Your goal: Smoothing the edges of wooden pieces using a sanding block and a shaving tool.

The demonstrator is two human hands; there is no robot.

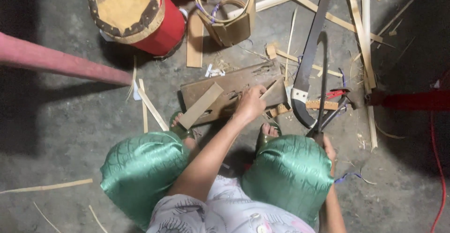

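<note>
Bamboo strip (274, 88), thin and pale, lies slanted on the far right part of a worn wooden block (234, 85) on the concrete floor (61, 134), and the left hand (250, 104) is closed over its near end, fingers curled down onto the block. A wider flat slat (200, 105) rests tilted across the block's near left corner. The right hand (328, 149), beside the right knee, is wrapped around the handle of a long dark blade (322, 73) that stands upright from it, reaching away from the person. Just left of that blade a curved machete (307, 64) lies flat on the floor, touching the block's right end. Red-handled pliers (335, 93) lie just right of the blade. A red drum-shaped stool (136, 15) stands well beyond the block, to the left, with loose bamboo strips scattered around.
</note>
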